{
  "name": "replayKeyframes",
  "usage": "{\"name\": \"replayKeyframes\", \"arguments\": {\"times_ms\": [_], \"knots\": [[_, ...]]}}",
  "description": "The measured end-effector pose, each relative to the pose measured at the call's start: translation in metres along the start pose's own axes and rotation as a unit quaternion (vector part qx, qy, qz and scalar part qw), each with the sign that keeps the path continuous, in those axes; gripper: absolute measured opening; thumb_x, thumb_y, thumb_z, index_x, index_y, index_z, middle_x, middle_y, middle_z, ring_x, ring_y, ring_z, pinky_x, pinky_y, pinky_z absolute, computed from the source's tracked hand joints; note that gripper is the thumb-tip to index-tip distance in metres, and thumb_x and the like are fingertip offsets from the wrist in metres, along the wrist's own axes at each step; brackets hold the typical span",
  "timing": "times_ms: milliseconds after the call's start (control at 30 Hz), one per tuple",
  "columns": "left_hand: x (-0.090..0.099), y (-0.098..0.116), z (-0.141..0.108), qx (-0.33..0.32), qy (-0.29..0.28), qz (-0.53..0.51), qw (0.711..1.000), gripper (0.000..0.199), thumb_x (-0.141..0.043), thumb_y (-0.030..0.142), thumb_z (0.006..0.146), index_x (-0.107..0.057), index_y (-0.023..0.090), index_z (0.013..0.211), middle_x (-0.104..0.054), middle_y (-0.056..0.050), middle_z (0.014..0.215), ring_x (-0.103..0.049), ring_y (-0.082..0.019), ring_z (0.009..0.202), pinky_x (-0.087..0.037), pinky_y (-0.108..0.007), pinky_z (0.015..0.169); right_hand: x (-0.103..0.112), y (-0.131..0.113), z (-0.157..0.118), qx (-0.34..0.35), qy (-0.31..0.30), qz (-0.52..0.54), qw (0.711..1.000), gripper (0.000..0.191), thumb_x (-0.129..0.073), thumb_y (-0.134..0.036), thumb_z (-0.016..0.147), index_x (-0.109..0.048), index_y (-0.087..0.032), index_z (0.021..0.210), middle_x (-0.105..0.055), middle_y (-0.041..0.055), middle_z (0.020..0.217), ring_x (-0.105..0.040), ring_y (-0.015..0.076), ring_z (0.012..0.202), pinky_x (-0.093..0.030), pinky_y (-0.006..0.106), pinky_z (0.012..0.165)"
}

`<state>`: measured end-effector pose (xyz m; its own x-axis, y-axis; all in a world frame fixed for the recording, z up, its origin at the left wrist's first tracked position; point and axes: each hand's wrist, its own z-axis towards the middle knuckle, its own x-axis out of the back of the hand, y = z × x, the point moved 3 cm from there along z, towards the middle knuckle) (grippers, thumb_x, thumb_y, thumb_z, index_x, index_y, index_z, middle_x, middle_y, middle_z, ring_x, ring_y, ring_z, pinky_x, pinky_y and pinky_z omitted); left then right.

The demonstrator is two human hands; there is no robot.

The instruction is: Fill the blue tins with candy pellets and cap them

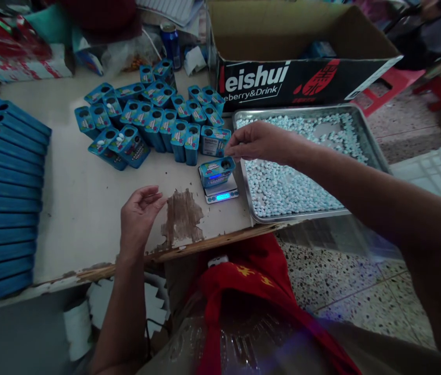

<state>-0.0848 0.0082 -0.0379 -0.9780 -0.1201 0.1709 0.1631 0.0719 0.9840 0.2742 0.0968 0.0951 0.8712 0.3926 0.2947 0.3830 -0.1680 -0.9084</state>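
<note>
1 blue box (216, 173) sits on the lit scale (222, 196) on the table (75, 224), and the right hand (255, 141) hangs close above its end, grip drawn together; can't tell if a piece is pinched there. Left hand (140, 211) hovers near the worn patch (183, 213), grip loosely curled, thumb and fingers apart. Pale pieces (282, 187) spread across the metal tray (375, 156), just right of the scale.
</note>
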Motion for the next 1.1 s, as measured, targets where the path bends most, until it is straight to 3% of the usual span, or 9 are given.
{"name": "replayKeyframes", "arguments": {"times_ms": [167, 300, 467, 567, 700, 900, 1000, 1100], "knots": [[0.006, -0.002, -0.001, 0.011, 0.002, -0.003, 1.000, 0.056, -0.101, 0.049, 0.077, -0.078, 0.022, 0.121, -0.083, -0.013, 0.129, -0.085, -0.029, 0.117, -0.074, -0.046, 0.105, -0.004, -0.003, 0.001, 0.005, 0.009, -0.056, 0.998, 0.028, -0.105, -0.014, 0.085, -0.079, -0.025, 0.082, -0.068, -0.0010, 0.074, -0.063, 0.0160, 0.073, -0.044, 0.029, 0.063], [0.007, -0.001, -0.003, 0.013, 0.008, -0.007, 1.000, 0.058, -0.102, 0.049, 0.075, -0.078, 0.021, 0.120, -0.083, -0.013, 0.128, -0.084, -0.029, 0.116, -0.073, -0.046, 0.109, 0.009, 0.002, -0.011, -0.043, 0.042, 0.073, 0.995, 0.027, -0.099, -0.010, 0.087, -0.078, -0.027, 0.091, -0.073, 0.0019, 0.082, -0.063, 0.0172, 0.073, -0.050, 0.029, 0.060], [0.008, 0.005, -0.007, -0.009, 0.009, 0.004, 1.000, 0.054, -0.102, 0.045, 0.077, -0.079, 0.022, 0.120, -0.082, -0.013, 0.129, -0.083, -0.029, 0.122, -0.072, -0.044, 0.112, 0.043, 0.046, -0.040, -0.144, 0.182, 0.268, 0.935, 0.035, -0.066, 0.015, 0.083, -0.074, -0.018, 0.090, -0.077, 0.0069, 0.090, -0.058, 0.0084, 0.067, -0.047, 0.015, 0.056], [0.003, 0.009, -0.010, -0.017, -0.001, 0.003, 1.000, 0.052, -0.102, 0.045, 0.079, -0.078, 0.023, 0.120, -0.082, -0.012, 0.130, -0.082, -0.029, 0.127, -0.072, -0.046, 0.116, 0.046, 0.081, -0.059, -0.213, 0.227, 0.318, 0.895, 0.035, -0.057, 0.017, 0.093, -0.076, -0.011, 0.099, -0.077, 0.0114, 0.094, -0.054, 0.0057, 0.064, -0.042, 0.013, 0.055], [-0.011, 0.017, -0.016, -0.025, -0.016, 0.000, 1.000, 0.052, -0.102, 0.043, 0.079, -0.077, 0.024, 0.121, -0.082, -0.012, 0.131, -0.083, -0.031, 0.130, -0.071, -0.049, 0.119, 0.038, 0.104, -0.072, -0.228, 0.190, 0.334, 0.895, 0.024, -0.063, 0.008, 0.106, -0.079, -0.010, 0.105, -0.077, 0.0114, 0.093, -0.049, 0.0056, 0.062, -0.033, 0.014, 0.049], [-0.026, 0.029, -0.024, -0.029, -0.031, -0.004, 0.999, 0.053, -0.100, 0.038, 0.080, -0.075, 0.023, 0.125, -0.082, -0.012, 0.134, -0.086, -0.030, 0.126, -0.072, -0.048, 0.117, 0.030, 0.088, -0.065, -0.206, 0.102, 0.310, 0.922, 0.030, -0.067, -0.010, 0.120, -0.075, -0.014, 0.092, -0.062, 0.0007, 0.070, -0.039, 0.0059, 0.054, -0.027, 0.014, 0.047], [-0.026, 0.032, -0.026, -0.025, -0.038, 0.006, 0.999, 0.053, -0.098, 0.038, 0.083, -0.074, 0.023, 0.128, -0.081, -0.012, 0.136, -0.086, -0.029, 0.124, -0.072, -0.048, 0.116, 0.025, 0.075, -0.060, -0.192, 0.106, 0.307, 0.926, 0.030, -0.071, -0.005, 0.117, -0.074, -0.015, 0.088, -0.065, 0.0032, 0.073, -0.052, 0.0083, 0.058, -0.039, 0.014, 0.049], [-0.024, 0.030, -0.026, -0.024, -0.036, 0.017, 0.999, 0.054, -0.097, 0.039, 0.085, -0.073, 0.023, 0.130, -0.081, -0.012, 0.134, -0.086, -0.029, 0.123, -0.073, -0.049, 0.116, 0.019, 0.064, -0.058, -0.174, 0.101, 0.308, 0.930, 0.034, -0.059, 0.011, 0.110, -0.076, -0.012, 0.091, -0.070, 0.0062, 0.078, -0.065, 0.0100, 0.067, -0.053, 0.016, 0.060]]}}
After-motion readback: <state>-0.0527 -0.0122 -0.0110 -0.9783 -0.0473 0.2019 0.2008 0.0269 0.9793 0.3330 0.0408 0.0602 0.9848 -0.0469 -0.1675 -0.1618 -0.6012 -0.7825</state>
